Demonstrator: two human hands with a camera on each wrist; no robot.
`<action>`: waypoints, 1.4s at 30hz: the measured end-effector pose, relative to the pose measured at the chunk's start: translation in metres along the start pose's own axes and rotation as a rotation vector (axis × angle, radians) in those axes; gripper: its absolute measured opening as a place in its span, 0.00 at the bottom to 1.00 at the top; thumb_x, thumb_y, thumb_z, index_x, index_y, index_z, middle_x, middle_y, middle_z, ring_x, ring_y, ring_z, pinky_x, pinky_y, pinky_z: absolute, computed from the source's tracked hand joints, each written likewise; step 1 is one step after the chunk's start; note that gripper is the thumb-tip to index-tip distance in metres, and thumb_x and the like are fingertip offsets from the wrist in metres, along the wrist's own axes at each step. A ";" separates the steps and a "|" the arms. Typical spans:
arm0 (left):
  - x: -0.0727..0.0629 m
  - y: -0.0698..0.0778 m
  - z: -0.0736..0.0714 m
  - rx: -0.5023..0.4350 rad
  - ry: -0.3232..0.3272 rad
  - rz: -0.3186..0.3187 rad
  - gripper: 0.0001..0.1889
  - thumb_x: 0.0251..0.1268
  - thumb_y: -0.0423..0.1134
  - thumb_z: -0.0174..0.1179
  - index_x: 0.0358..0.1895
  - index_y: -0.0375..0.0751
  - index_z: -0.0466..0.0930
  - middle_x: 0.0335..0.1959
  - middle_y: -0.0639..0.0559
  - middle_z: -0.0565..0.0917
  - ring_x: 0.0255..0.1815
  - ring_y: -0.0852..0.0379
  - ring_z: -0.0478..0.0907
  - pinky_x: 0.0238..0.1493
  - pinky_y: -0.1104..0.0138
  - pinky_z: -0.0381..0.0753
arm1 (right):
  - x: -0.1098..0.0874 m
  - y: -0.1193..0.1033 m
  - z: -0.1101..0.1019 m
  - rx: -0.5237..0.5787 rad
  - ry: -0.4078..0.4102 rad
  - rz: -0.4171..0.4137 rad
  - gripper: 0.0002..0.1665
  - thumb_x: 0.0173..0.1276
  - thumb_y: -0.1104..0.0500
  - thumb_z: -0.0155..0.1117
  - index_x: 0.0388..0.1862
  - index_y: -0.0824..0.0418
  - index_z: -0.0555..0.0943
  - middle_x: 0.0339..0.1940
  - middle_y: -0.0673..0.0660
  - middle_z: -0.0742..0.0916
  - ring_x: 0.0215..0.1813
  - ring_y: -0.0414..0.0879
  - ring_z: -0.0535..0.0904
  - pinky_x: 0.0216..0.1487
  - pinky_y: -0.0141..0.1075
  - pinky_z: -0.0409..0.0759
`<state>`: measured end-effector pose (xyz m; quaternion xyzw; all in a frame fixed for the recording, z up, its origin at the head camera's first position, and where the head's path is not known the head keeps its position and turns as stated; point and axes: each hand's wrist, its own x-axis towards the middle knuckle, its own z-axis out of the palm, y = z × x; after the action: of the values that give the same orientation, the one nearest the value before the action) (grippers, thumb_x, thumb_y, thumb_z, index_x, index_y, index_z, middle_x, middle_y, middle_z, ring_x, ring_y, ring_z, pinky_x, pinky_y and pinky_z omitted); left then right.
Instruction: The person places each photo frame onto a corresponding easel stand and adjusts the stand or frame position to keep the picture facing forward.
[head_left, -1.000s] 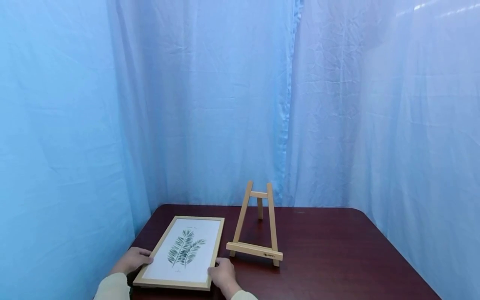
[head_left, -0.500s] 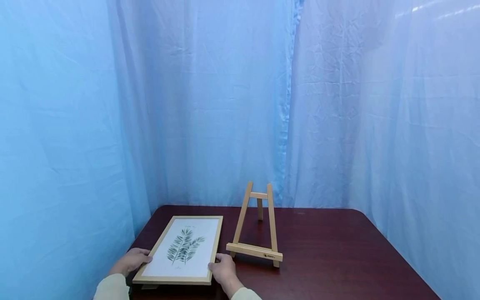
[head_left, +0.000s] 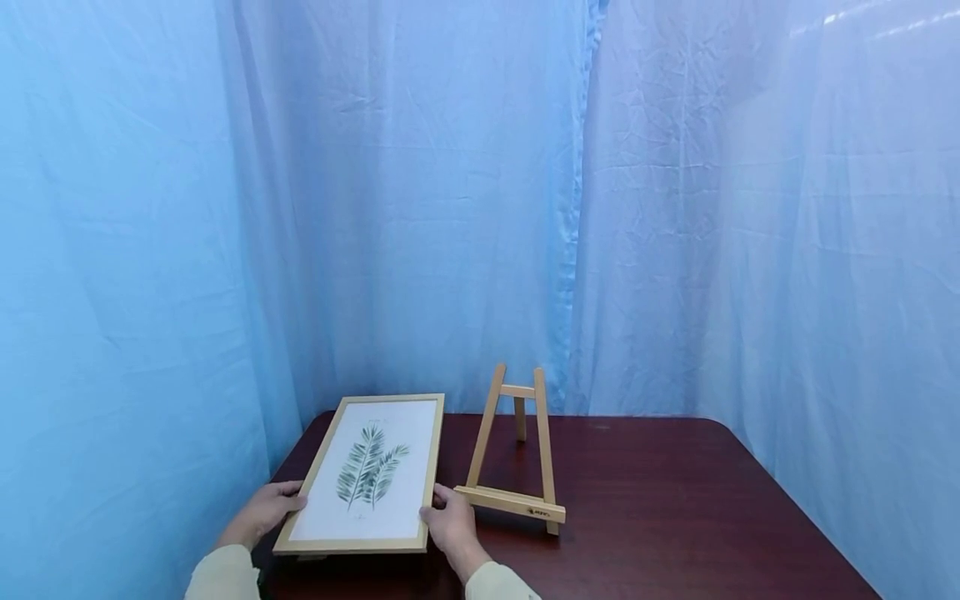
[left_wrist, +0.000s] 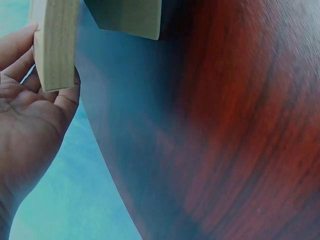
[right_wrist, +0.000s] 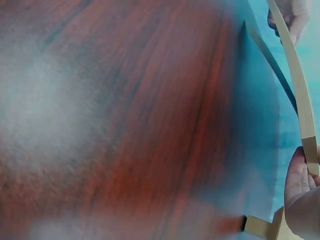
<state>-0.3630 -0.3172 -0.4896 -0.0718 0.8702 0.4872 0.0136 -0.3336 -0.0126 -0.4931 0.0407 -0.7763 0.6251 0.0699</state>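
Note:
Both hands hold a light-wood picture frame (head_left: 367, 471) with a green fern print, its far end tilted up off the table in the head view. My left hand (head_left: 268, 510) grips the left side near the lower corner, thumb on the front. On the opposite side my right hand (head_left: 452, 523) pinches the edge, thumb on top and fingers beneath. The left wrist view shows the frame's wooden edge (left_wrist: 57, 47) between thumb and fingers. A small wooden easel (head_left: 510, 496) stands upright just right of the right hand.
The dark red-brown table (head_left: 675, 500) extends to the right of the easel. Blue curtains (head_left: 450, 208) hang behind and along both sides. A flat stand leg (right_wrist: 272, 62) juts from the frame's back in the right wrist view.
The picture frame has risen from lying almost flat, its far end tipping up and its near edge moving away from me. Both hands went up with it. The easel has stayed put.

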 end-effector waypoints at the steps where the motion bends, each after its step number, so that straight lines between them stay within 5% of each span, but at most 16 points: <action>1: 0.000 0.002 0.000 -0.002 0.007 0.010 0.28 0.69 0.32 0.59 0.65 0.15 0.64 0.56 0.24 0.76 0.58 0.29 0.73 0.59 0.41 0.71 | 0.001 -0.001 -0.001 0.011 0.000 -0.003 0.26 0.60 0.73 0.64 0.58 0.79 0.77 0.41 0.60 0.86 0.44 0.50 0.82 0.44 0.40 0.83; 8: 0.001 0.017 0.002 -0.016 0.034 0.038 0.28 0.72 0.34 0.57 0.68 0.19 0.63 0.63 0.24 0.71 0.64 0.28 0.67 0.64 0.40 0.65 | 0.008 -0.006 -0.010 0.070 -0.007 -0.022 0.27 0.62 0.74 0.61 0.62 0.79 0.74 0.44 0.62 0.86 0.47 0.52 0.82 0.47 0.41 0.83; 15: 0.000 0.025 0.002 -0.098 0.051 0.090 0.30 0.73 0.35 0.57 0.71 0.22 0.60 0.65 0.23 0.68 0.60 0.31 0.71 0.61 0.43 0.70 | 0.015 -0.014 -0.019 0.106 0.012 -0.027 0.28 0.61 0.76 0.62 0.62 0.77 0.75 0.46 0.65 0.87 0.49 0.53 0.82 0.47 0.40 0.82; 25: 0.002 0.038 0.001 -0.169 0.061 0.119 0.33 0.73 0.38 0.58 0.74 0.27 0.58 0.69 0.24 0.64 0.67 0.32 0.63 0.67 0.41 0.62 | 0.023 -0.024 -0.029 0.059 0.062 0.021 0.30 0.59 0.75 0.66 0.63 0.69 0.78 0.50 0.64 0.87 0.54 0.54 0.82 0.48 0.42 0.82; 31: 0.003 0.050 0.002 -0.197 0.074 0.141 0.33 0.72 0.39 0.59 0.75 0.30 0.59 0.68 0.27 0.65 0.68 0.33 0.61 0.68 0.41 0.60 | 0.026 -0.029 -0.037 0.095 0.051 0.034 0.30 0.61 0.75 0.65 0.64 0.66 0.78 0.52 0.62 0.87 0.47 0.51 0.85 0.41 0.42 0.85; 42: 0.005 0.067 0.007 -0.229 0.078 0.166 0.33 0.72 0.39 0.60 0.75 0.33 0.59 0.70 0.28 0.65 0.70 0.34 0.60 0.69 0.42 0.60 | 0.032 -0.040 -0.056 0.033 0.070 -0.054 0.29 0.63 0.74 0.65 0.65 0.64 0.79 0.52 0.62 0.87 0.54 0.54 0.82 0.43 0.40 0.84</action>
<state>-0.3781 -0.2771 -0.4374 -0.0197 0.8116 0.5798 -0.0688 -0.3559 0.0341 -0.4379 0.0409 -0.7617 0.6367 0.1132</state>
